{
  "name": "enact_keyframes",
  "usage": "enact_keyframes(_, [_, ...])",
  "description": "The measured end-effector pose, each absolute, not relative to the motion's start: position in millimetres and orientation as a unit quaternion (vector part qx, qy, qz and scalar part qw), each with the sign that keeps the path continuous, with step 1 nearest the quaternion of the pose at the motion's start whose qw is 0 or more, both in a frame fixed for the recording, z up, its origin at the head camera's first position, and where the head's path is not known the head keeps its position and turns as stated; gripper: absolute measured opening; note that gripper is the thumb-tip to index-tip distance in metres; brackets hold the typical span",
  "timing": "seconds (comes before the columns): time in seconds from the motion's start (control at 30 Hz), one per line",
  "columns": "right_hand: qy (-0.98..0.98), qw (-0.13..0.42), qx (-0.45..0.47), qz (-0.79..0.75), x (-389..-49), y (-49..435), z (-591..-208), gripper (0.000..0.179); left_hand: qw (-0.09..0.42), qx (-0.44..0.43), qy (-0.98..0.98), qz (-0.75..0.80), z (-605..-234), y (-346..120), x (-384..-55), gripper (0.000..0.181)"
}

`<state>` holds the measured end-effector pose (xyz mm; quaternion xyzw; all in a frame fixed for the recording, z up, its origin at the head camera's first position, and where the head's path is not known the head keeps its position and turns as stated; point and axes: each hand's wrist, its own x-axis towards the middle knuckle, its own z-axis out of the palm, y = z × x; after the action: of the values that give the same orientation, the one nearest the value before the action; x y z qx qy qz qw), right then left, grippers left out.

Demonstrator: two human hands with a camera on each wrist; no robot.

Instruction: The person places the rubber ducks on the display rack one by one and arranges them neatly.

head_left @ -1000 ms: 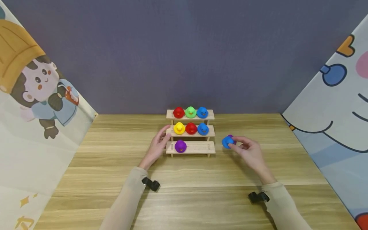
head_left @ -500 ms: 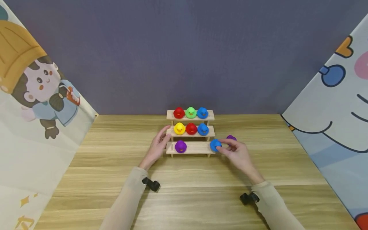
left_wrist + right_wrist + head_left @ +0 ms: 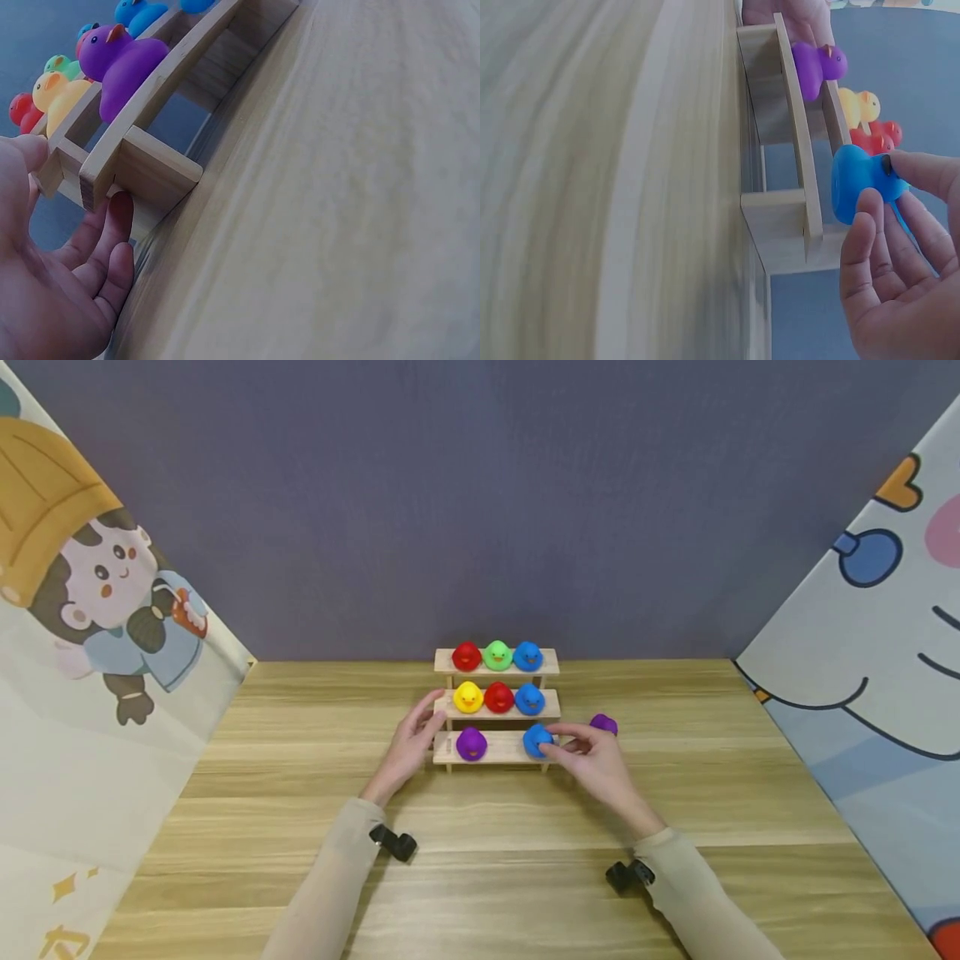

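Note:
A three-step wooden stand (image 3: 510, 748) holds small rubber ducks. My right hand (image 3: 600, 768) pinches a blue rubber duck (image 3: 536, 741) between thumb and fingers, over the right part of the bottom step; in the right wrist view this blue duck (image 3: 859, 180) is tilted, its base close by the step. On the left of that step sits a purple duck (image 3: 472, 744). My left hand (image 3: 408, 745) is at the stand's left end, fingers relaxed; in the left wrist view its thumb is at the middle step's end and its fingertips are by the bottom step's leg.
The middle step carries a yellow duck (image 3: 468, 697), a red duck (image 3: 498, 697) and a blue one. Red, green (image 3: 497, 656) and blue ducks line the top step. Another purple duck (image 3: 603, 724) lies on the wooden table (image 3: 480, 868) beyond my right hand. A grey-blue wall (image 3: 480, 510) rises behind.
My right hand has carried the blue duck leftward from beside the stand to over its bottom step, uncovering the purple duck on the table. My left hand has stayed put.

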<state>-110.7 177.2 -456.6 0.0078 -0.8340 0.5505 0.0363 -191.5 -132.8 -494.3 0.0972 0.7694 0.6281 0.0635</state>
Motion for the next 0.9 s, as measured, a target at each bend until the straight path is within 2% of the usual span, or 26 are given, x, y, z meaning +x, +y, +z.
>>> enact_keyframes(0.9, [-0.854,0.016,0.018,0.52,-119,140,-458,0.032,0.056,0.099,0.767,0.632,-498,-133,-194,0.051])
